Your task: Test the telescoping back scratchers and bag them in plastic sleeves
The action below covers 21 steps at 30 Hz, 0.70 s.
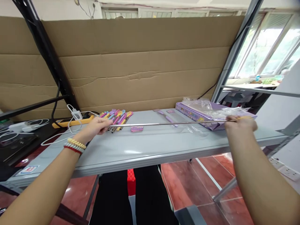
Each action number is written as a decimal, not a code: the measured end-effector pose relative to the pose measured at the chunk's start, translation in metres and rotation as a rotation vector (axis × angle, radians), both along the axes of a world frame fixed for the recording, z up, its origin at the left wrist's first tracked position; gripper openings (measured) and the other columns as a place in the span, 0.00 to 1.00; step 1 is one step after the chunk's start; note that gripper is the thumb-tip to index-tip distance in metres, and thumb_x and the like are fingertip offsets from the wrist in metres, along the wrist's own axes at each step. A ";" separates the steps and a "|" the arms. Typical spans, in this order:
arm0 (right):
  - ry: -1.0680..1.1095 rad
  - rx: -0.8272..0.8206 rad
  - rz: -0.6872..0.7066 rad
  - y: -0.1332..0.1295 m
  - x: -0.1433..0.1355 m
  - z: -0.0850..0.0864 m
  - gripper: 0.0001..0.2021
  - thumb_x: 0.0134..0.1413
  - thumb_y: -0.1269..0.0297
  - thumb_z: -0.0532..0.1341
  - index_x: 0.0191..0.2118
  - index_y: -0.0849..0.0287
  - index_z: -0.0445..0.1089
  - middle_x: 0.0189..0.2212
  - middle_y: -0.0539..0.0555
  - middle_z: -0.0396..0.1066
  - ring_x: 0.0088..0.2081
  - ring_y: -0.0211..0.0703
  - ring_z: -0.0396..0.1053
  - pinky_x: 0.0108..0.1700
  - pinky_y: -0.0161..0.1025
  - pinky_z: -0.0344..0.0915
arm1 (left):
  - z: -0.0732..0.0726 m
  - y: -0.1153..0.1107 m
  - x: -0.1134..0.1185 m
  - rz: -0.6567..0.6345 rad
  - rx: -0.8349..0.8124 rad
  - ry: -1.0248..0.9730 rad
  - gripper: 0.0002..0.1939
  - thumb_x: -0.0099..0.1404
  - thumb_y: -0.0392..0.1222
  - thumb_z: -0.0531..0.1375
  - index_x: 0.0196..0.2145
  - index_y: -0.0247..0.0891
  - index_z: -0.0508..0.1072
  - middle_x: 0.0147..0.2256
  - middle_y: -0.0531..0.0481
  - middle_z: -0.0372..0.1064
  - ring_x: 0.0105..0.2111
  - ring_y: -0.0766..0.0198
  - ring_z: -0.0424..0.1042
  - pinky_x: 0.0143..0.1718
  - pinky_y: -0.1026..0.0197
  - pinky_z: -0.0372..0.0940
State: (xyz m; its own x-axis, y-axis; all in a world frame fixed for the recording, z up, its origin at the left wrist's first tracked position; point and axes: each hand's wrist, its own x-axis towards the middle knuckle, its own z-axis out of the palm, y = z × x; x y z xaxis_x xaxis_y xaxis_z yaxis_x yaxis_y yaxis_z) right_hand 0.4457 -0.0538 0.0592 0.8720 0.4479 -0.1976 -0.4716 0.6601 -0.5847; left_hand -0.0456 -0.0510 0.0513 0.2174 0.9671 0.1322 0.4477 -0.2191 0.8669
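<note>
A long thin metal rod, which looks like an extended telescopic back scratcher (168,123), stretches level above the table between my two hands. My left hand (99,125) is closed around its left end. The other end sits in my closed right hand (241,124), where a bit of yellow shows past the fingers. Just behind my left hand lie several colourful back scratchers (120,117) with hand-shaped heads. A small stack of pink-purple cards (137,128) rests beside them. Farther right, a purple back scratcher (167,117) lies in clear packaging.
A purple box (199,117) topped with clear plastic bags (211,105) stands at the table's right. White cables and a yellow power strip (72,122) are at the left. Cardboard (145,62) walls the back. Grey posts (234,56) flank the grey table (145,147).
</note>
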 end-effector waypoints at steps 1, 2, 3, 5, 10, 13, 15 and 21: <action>0.013 0.046 0.089 0.003 -0.014 0.005 0.22 0.60 0.79 0.36 0.18 0.57 0.49 0.16 0.46 0.47 0.14 0.24 0.47 0.17 0.27 0.52 | -0.002 -0.007 0.001 -0.026 0.005 0.070 0.21 0.54 0.59 0.60 0.22 0.35 0.73 0.13 0.56 0.49 0.15 0.72 0.47 0.18 0.65 0.41; 0.006 0.061 0.167 0.006 -0.031 0.009 0.21 0.60 0.79 0.37 0.20 0.58 0.52 0.16 0.46 0.50 0.14 0.24 0.52 0.18 0.26 0.54 | -0.003 -0.013 0.003 -0.031 0.027 0.097 0.23 0.55 0.60 0.59 0.21 0.35 0.73 0.13 0.56 0.48 0.16 0.72 0.46 0.19 0.65 0.41; -0.032 0.058 0.238 0.009 -0.051 0.013 0.19 0.61 0.76 0.38 0.22 0.57 0.55 0.18 0.47 0.56 0.16 0.27 0.58 0.20 0.28 0.58 | -0.006 -0.017 0.007 -0.021 0.061 0.078 0.24 0.57 0.61 0.57 0.19 0.35 0.71 0.13 0.57 0.46 0.16 0.72 0.45 0.19 0.65 0.40; -0.124 0.046 0.348 0.013 -0.098 0.017 0.14 0.62 0.73 0.44 0.26 0.58 0.59 0.20 0.47 0.63 0.19 0.30 0.64 0.21 0.30 0.63 | -0.010 -0.025 0.017 0.007 0.124 0.023 0.26 0.58 0.62 0.55 0.18 0.36 0.70 0.12 0.57 0.45 0.15 0.72 0.43 0.19 0.64 0.40; -0.411 0.099 0.626 0.009 -0.228 -0.010 0.07 0.58 0.62 0.57 0.31 0.58 0.61 0.20 0.45 0.66 0.20 0.34 0.66 0.18 0.31 0.63 | -0.017 -0.042 0.049 0.017 0.204 0.012 0.26 0.61 0.61 0.52 0.18 0.37 0.65 0.12 0.57 0.46 0.15 0.72 0.45 0.19 0.64 0.42; -0.438 0.076 0.761 0.003 -0.276 -0.034 0.14 0.56 0.52 0.58 0.30 0.57 0.61 0.19 0.46 0.66 0.18 0.34 0.65 0.17 0.32 0.63 | -0.023 -0.051 0.054 0.099 0.263 0.026 0.26 0.63 0.60 0.50 0.18 0.37 0.64 0.13 0.57 0.47 0.16 0.71 0.47 0.20 0.64 0.45; -0.513 0.042 0.826 0.003 -0.286 -0.040 0.17 0.54 0.48 0.58 0.27 0.58 0.61 0.18 0.47 0.66 0.17 0.34 0.63 0.17 0.32 0.61 | -0.029 -0.054 0.045 0.110 0.239 0.042 0.26 0.64 0.59 0.48 0.19 0.36 0.65 0.14 0.57 0.46 0.17 0.70 0.47 0.20 0.64 0.46; -1.424 -0.059 0.999 0.039 -0.242 -0.021 0.17 0.42 0.50 0.67 0.32 0.60 0.71 0.27 0.53 0.73 0.27 0.38 0.69 0.28 0.34 0.64 | -0.041 -0.042 -0.006 0.110 0.155 0.139 0.22 0.64 0.58 0.48 0.28 0.37 0.67 0.20 0.54 0.56 0.22 0.66 0.56 0.24 0.64 0.53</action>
State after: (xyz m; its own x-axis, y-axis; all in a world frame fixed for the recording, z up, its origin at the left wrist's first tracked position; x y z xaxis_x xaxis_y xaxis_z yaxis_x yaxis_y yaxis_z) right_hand 0.2038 -0.0143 0.0378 -0.2211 0.8983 0.3796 0.2113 0.4242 -0.8806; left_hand -0.0512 -0.0934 0.0100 0.1383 0.9565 0.2568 0.5888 -0.2879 0.7553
